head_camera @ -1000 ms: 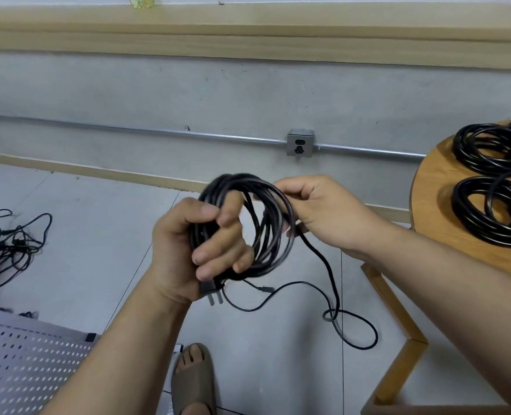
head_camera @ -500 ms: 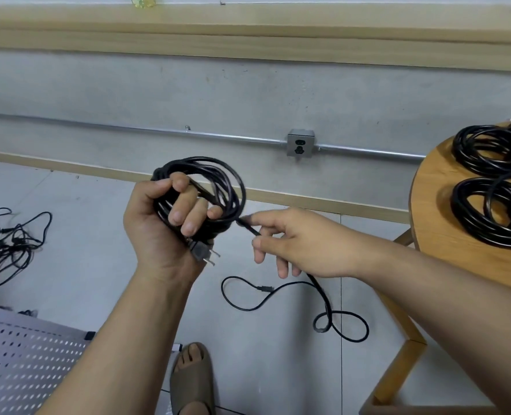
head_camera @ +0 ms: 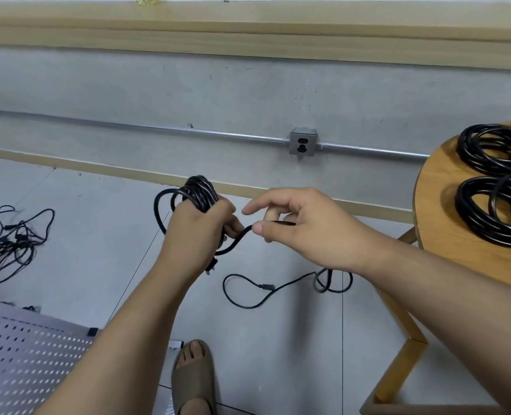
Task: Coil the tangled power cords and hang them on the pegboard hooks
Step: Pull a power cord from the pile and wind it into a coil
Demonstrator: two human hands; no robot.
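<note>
1. My left hand (head_camera: pixel 199 226) grips the coiled power cord (head_camera: pixel 201 190). The fingers are curled round the bundled loops, and the coil rises above my knuckles in front of the baseboard. One outer loop stands out to the left of the bundle.

2. The cord's plug (head_camera: pixel 211 267) hangs just below my left wrist, prongs down.

3. A free length of the same cord (head_camera: pixel 238 239) leaves the bottom of the coil and curves up to my right hand (head_camera: pixel 305 232). My right thumb and a curled finger pinch this length. The index finger is extended, pointing left, and is off the cord.

4. The loose tail (head_camera: pixel 248 290) passes under my right wrist and lies on the floor in an open loop, ending at a small connector.

5. Other items in view:
- A tangled pile of cords (head_camera: pixel 5 238) lies on the floor at far left, well apart from my hands.
- The perforated pegboard (head_camera: pixel 23 357) lies at lower left.
- Finished black coils (head_camera: pixel 494 181) rest on the round wooden table (head_camera: pixel 437 211) at right.
- A metal wall outlet (head_camera: pixel 303 142) sits on a conduit line above my hands.
- My sandalled foot (head_camera: pixel 193 378) is on the floor below the coil.
</note>
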